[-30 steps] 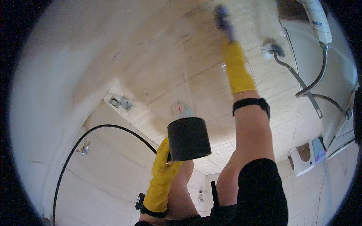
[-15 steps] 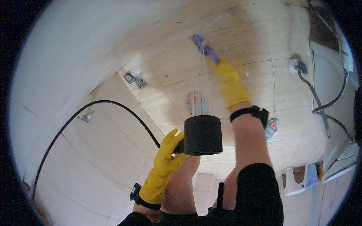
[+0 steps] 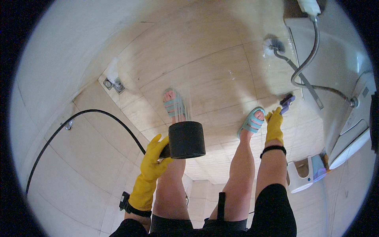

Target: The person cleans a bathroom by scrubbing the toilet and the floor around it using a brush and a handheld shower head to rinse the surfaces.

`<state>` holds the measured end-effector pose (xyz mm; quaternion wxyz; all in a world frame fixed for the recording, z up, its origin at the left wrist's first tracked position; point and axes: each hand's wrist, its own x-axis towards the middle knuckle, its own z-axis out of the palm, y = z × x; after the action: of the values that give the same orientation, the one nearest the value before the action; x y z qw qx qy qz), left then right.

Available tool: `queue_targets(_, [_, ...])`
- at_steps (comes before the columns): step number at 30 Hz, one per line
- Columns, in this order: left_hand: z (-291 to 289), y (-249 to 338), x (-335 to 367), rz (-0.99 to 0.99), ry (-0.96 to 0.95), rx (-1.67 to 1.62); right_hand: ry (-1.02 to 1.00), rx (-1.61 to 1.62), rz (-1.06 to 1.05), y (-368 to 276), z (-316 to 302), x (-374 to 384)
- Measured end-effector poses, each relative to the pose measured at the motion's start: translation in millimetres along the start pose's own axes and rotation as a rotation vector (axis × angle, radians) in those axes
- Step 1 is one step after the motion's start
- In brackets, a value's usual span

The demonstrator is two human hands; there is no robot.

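My left hand (image 3: 153, 160), in a yellow rubber glove, is closed round the handle of a black shower head (image 3: 187, 139). Thin streams of water leave its far side, above the tiled floor. A black hose (image 3: 106, 111) curves away to the left from the handle. At the right, my right hand (image 3: 274, 125), gloved in yellow too, grips a purple scrub brush (image 3: 289, 103) with dark bristles. This brush is low over or on the floor tiles, beyond my right foot; I cannot tell whether the bristles touch.
My feet wear light blue sandals (image 3: 252, 123). A long-handled round brush (image 3: 275, 45) lies by the white toilet (image 3: 353, 134), near a grey flexible hose (image 3: 316, 43). Floor drains (image 3: 118, 85) lie at the left wall, which bears a metal tap (image 3: 68, 125). A white plastic stool (image 3: 297, 182) stands at right.
My right hand has brought the scrub brush from the far middle floor back and to the right, beside my right foot. The view has shifted rightward; the shower head still runs in my left hand.
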<state>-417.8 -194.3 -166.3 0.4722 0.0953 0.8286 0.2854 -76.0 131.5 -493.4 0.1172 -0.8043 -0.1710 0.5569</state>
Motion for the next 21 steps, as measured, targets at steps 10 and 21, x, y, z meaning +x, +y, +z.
queue_targets(10, [-20, -17, -19, 0.168, 0.144, 0.143, -0.413, -1.170, -0.709, 92, 270, -148])
queue_targets(21, [-93, -120, -50, 0.367, 0.176, 0.091, -0.096, -1.172, -0.703, -16, 122, -133])
